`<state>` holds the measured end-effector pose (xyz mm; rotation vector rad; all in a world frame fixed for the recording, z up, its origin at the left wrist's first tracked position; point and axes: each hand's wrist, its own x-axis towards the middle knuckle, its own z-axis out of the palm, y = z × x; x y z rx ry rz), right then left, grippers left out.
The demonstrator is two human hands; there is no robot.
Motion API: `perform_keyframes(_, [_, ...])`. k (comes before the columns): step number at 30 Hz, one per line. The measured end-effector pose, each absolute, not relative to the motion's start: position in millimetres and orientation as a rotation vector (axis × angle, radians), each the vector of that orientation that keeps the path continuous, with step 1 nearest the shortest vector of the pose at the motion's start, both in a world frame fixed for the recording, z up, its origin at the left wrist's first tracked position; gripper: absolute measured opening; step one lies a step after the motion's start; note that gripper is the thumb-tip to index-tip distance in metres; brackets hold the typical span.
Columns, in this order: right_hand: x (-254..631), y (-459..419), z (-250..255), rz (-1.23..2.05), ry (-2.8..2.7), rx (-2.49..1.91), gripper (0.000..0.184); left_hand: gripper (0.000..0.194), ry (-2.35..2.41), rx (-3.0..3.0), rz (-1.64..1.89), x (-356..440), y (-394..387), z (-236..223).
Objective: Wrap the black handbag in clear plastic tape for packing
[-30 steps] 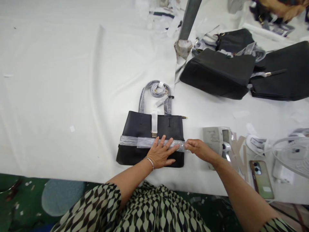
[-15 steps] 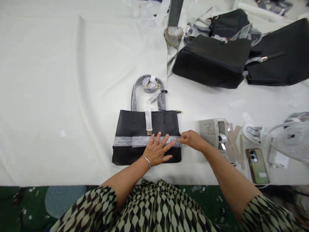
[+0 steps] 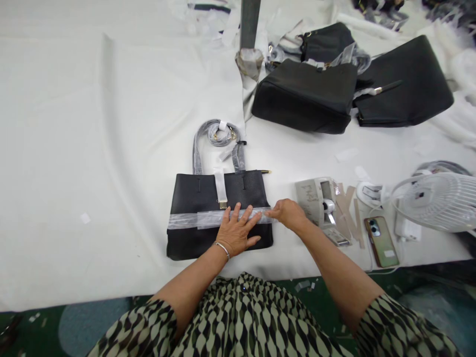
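Note:
A black handbag (image 3: pixel 193 196) lies flat on the white table in front of me, its plastic-wrapped handles (image 3: pixel 197 153) and coiled strap (image 3: pixel 219 139) pointing away. Across its front runs a see-through plastic strip (image 3: pixel 182 220), just below a gold clasp (image 3: pixel 222 204). My left hand (image 3: pixel 238 233) rests flat on the strip and the bag, fingers spread. At the bag's right edge, my right hand (image 3: pixel 288 214) pinches the end of the strip; its curled fingers are partly hidden.
Several black bags (image 3: pixel 308 94) lie at the back right, near a grey post (image 3: pixel 250 25). To my right are a tape dispenser (image 3: pixel 312 198), cardboard strips (image 3: pixel 345 213), a phone (image 3: pixel 382 241) and a white fan (image 3: pixel 435 201). The table's front edge is close to my body.
The view has shifted, so the table's things sit further left in it. My right hand has moved slightly inward over the bag's right edge; my left hand stays flat on the strip.

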<state>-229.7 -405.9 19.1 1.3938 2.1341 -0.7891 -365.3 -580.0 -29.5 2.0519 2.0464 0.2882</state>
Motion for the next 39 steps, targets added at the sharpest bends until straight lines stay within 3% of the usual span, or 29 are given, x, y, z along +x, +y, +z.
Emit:
perform_keyframes(4, [-222,-409,10,-0.894,2.114,1.567,0.049,0.073,2.063,2.051,0.292,-365,-579,-30])
perform_keyframes(10, [-204,-406,-1,-1.608,1.845,1.676,0.03,0.07,2.061,2.043,0.294,-364,-578,-27])
perform_keyframes(17, [-189,-404,-9,-1.851,1.794,1.63,0.024,0.069,2.068,2.054,0.282,-363,-577,-28])
perform_keyframes(34, [-180,-399,-26,-1.561,2.048,1.553,0.009,0.073,2.109,2.071,0.25,-359,-576,-35])
perform_keyframes(39, [-190,-407,-23,-1.333,2.124,1.666,0.008,0.075,2.112,2.078,0.235,-359,-575,-36])
